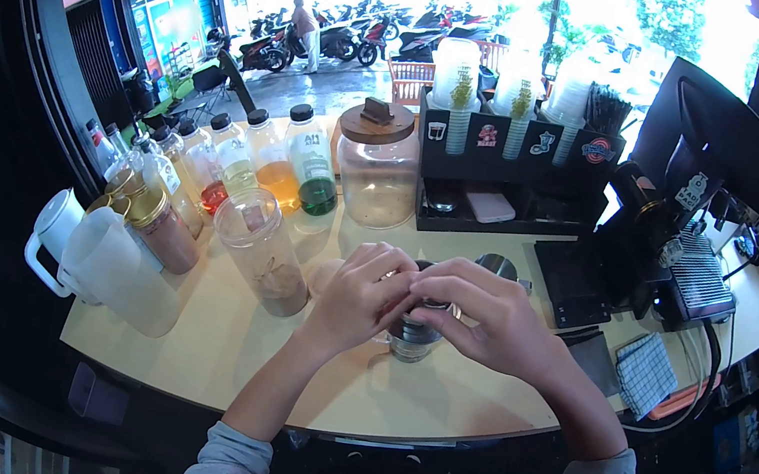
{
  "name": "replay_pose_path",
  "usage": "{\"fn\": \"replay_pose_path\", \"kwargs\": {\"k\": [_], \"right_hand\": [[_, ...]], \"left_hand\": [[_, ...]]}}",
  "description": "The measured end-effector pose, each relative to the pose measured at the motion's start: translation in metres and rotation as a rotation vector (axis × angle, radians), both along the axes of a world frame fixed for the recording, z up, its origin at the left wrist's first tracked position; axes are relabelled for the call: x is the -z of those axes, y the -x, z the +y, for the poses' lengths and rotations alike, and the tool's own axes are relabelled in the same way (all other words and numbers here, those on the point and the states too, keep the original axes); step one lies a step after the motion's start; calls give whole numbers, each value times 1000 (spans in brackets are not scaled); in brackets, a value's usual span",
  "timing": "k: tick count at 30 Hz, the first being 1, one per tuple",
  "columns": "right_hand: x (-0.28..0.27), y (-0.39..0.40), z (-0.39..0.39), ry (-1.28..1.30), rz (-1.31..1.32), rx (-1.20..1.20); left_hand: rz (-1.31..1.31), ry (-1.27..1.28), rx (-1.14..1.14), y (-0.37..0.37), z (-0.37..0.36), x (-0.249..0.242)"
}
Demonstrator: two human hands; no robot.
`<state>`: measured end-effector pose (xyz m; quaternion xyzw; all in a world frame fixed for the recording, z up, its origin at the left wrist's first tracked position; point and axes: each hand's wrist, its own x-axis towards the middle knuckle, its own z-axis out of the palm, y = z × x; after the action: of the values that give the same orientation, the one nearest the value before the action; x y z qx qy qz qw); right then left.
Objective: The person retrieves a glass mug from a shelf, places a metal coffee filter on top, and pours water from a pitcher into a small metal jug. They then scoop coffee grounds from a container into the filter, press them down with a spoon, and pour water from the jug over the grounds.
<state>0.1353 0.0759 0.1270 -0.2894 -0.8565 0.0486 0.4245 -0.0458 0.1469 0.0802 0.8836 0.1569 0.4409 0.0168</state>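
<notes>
Both of my hands meet over a ribbed, see-through cup (411, 346) that stands upright near the counter's front edge. Something dark shows at its top, partly covered by my fingers. My left hand (354, 296) is closed, its fingertips pinched together above the cup's left side. From the right, my right hand (492, 318) curls over the rim, with thumb and fingers closed close to the left fingertips. Whatever they pinch is hidden. Behind my right hand sits a dark metal cup (496, 265). Left of my hands stands a tall clear container (263, 252) with brown contents at its bottom.
Pitchers (123, 278) and several syrup bottles (311, 164) line the left side. A lidded glass jar (377, 176) and a black cup rack (522, 150) stand behind. At right are a coffee grinder (644, 207), a machine with a grated tray (706, 274) and a checked cloth (649, 368).
</notes>
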Motion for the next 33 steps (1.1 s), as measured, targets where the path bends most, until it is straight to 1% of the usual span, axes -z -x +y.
{"fn": "replay_pose_path", "kwargs": {"k": [1,3,4,6,8,10,11,13,14,16,17,19,20,22,26,27,28,30,33], "right_hand": [[-3,-5,-1,-5,-1,7],[-8,-23,-3,321,87,96],[-2,-35,2,321,89,102],[31,-67,26,418,266,366],[75,-101,42,434,146,654],[129,-138,59,514,52,689],[140,-143,59,512,55,689],[157,-148,58,679,165,646],[166,-151,58,680,166,643],[178,-151,56,720,397,451],[184,-150,56,722,396,448],[183,-142,54,752,720,244],[181,-140,55,753,719,240],[174,-138,58,692,752,220],[147,-137,59,669,746,209],[137,-135,59,656,792,155],[127,-133,59,643,837,99],[102,-124,55,648,851,98],[57,-107,44,619,779,16]], "left_hand": [[-23,-22,3,-1,1,0],[-42,1,-19,-3,0,1],[-61,28,-49,-3,-1,1],[-85,18,-50,-3,-3,-2],[-106,9,-56,-2,-4,-5],[-154,-44,-45,-1,-3,-7],[-152,-46,-44,-1,-3,-7],[-235,-60,-59,1,-2,-6],[-233,-61,-62,3,-2,-6],[-287,-54,-118,6,-3,-5],[-286,-53,-122,6,-3,-5],[-330,-23,-140,7,-2,-4],[-330,-24,-144,8,-1,-4],[-403,-5,-148,8,1,-2],[-452,14,-166,9,2,-1],[-468,10,-174,9,3,0],[-484,6,-183,10,4,2],[-507,24,-168,9,7,5],[-546,44,-153,7,9,8]]}}
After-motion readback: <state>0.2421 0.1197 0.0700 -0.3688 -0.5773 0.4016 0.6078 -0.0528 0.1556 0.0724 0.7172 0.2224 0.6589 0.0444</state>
